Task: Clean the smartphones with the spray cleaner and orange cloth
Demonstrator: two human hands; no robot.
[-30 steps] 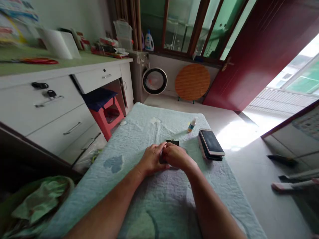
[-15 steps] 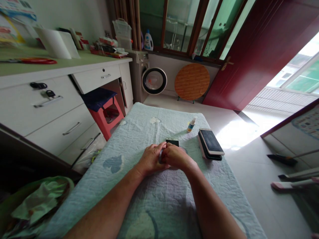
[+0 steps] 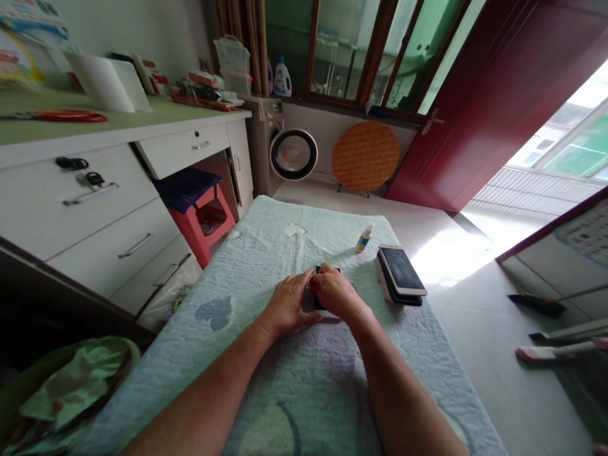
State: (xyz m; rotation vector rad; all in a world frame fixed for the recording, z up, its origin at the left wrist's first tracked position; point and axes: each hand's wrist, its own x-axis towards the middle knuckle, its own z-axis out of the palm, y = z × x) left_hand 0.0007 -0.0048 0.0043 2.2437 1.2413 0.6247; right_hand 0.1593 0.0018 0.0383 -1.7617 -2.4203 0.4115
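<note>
A smartphone (image 3: 329, 313) with a dark screen and pale edges lies on the cloth-covered table, mostly hidden under my hands. My left hand (image 3: 288, 301) holds it at the left side, thumb along the near end and fingers along the far left edge. Over the screen, my right hand (image 3: 338, 292) is closed with its fingers curled down onto the glass; whatever may be in them is hidden. Just beyond, to the right, stands a small spray bottle (image 3: 365, 238) with a white cap. A stack of phones (image 3: 403, 272) rests near the table's right edge.
A pale quilted cloth (image 3: 266, 240) covers the table. At left stand a red stool (image 3: 202, 221) and a white drawer cabinet (image 3: 109, 209). Farther back are a washing machine (image 3: 263, 139) with its door open, a round wooden tabletop (image 3: 365, 155) and a red door (image 3: 465, 95).
My right hand has moved from the near part of the phone toward its far end, uncovering the near edge. My left hand stays at the phone's left side.
</note>
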